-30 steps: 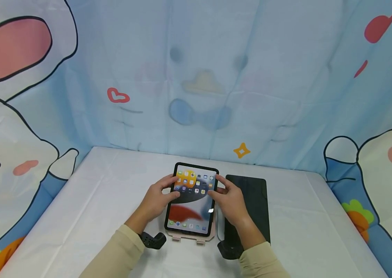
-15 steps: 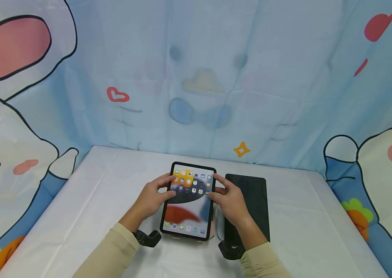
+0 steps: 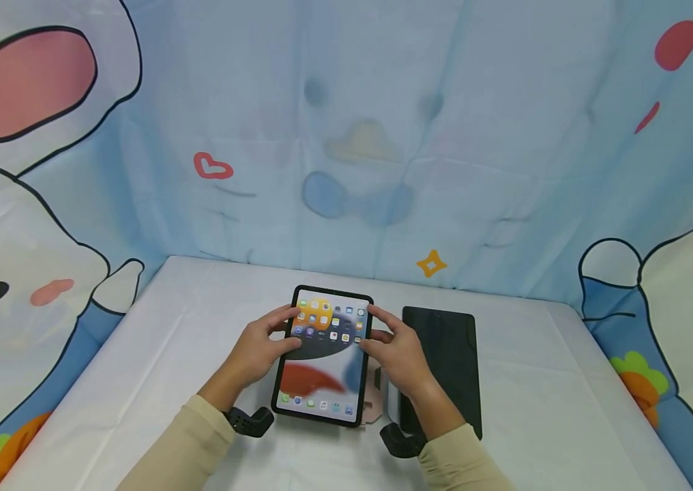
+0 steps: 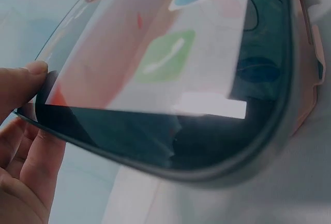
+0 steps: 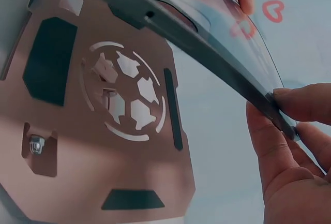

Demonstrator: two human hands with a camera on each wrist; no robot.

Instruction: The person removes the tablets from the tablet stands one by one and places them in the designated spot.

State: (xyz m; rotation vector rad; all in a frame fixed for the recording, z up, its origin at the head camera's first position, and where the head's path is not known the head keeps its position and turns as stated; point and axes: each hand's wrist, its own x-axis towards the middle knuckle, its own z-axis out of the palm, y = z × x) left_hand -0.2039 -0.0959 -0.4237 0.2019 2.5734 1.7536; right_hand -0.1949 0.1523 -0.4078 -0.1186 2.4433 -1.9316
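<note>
A tablet (image 3: 325,365) with a lit home screen and black bezel is held at both long sides, near its upper half. My left hand (image 3: 254,351) pinches the left edge, thumb on the front and fingers behind, also seen in the left wrist view. My right hand (image 3: 404,354) pinches the right edge the same way; the right wrist view shows the tablet edge between thumb and fingers. Below the tablet is a pink metal tablet stand (image 5: 67,162) with dark pads and a round cut-out. The tablet is apart from its plate and hides most of it from above.
A flat dark slab (image 3: 453,354), perhaps another tablet, lies right of the stand, partly under my right forearm. A pale narrow thing (image 3: 393,402) shows beside it. The white tabletop (image 3: 531,382) ends at a blue cartoon curtain (image 3: 260,225).
Both hands have shifted the tablet to the left, the left hand moving with it. More of the pink stand now shows at its right side. The dark slab stays where it was.
</note>
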